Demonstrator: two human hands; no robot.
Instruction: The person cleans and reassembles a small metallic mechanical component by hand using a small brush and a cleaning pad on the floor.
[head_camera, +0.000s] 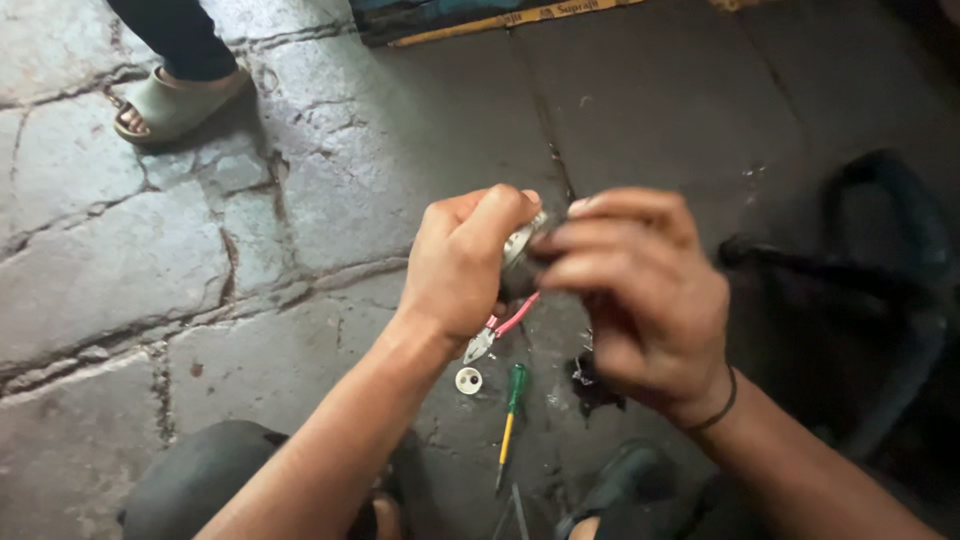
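Note:
My left hand (462, 262) is closed around a small round silver metal part (522, 243) held above the floor. My right hand (640, 292) meets it from the right, fingertips pinching the same part; a dark band circles that wrist. Most of the part is hidden between the fingers. Below the hands, on the floor, lie pliers with red handles (503, 327), a small white ring (468, 380) and a screwdriver with a green and yellow handle (511, 415).
The floor is cracked grey stone (150, 270). Another person's foot in a pale green sandal (172, 102) stands at the top left. A dark bag or tube (860, 290) lies to the right. My knees show at the bottom edge.

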